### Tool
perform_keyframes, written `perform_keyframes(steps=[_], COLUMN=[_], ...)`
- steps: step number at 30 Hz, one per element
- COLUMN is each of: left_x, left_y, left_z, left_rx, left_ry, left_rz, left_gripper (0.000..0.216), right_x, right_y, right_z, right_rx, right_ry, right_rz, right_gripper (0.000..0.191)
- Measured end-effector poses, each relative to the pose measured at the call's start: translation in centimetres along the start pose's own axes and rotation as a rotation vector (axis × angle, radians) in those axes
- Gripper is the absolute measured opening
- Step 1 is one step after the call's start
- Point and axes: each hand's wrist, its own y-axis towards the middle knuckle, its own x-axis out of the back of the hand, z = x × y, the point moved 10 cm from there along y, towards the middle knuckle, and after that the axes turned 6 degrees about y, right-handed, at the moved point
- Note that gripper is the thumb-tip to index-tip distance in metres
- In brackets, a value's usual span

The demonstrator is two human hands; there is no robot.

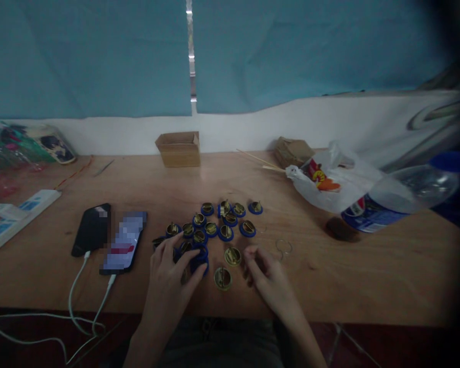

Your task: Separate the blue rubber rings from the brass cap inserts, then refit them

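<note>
Several small round pieces with blue rims and brass middles [225, 221] lie clustered on the wooden table [368, 266]. My left hand [168, 276] curls its fingers around a blue-rimmed piece [199, 258] at the near side of the cluster. My right hand [266, 273] rests on the table with fingers bent, pinched near a bare brass disc [232, 255]; what it holds is too small to name. Another brass disc [223, 278] lies between my hands. A thin wire ring [283, 247] sits just right of my right hand.
Two phones [109, 237] on charging cables lie at the left. A small open cardboard box [179, 148] stands at the back. A plastic bag [329, 181] and a tipped water bottle [402, 197] sit at the right. Papers [7, 217] lie far left.
</note>
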Motion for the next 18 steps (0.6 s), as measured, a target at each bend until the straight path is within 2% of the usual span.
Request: perform_keyframes(steps=[5, 11, 18], left_x=[-0.4, 1.3, 0.3], left_y=[0.0, -0.7, -1.5], left_z=[-1.0, -1.4, -1.5], left_rx=[-0.03, -0.078, -0.061], left_ry=[0.013, -0.03, 0.0], left_rz=[0.029, -0.071, -0.012], left_gripper=[0.008, 0.008, 0.009], right_x=[0.0, 0.0, -0.2], right_y=[-0.1, -0.2, -0.1], right_z=[0.0, 0.1, 0.1], right_rx=[-0.007, -0.025, -0.037], right_ry=[-0.001, 0.001, -0.002], right_rz=[-0.009, -0.013, 0.006], right_gripper=[0.024, 0.024, 0.026])
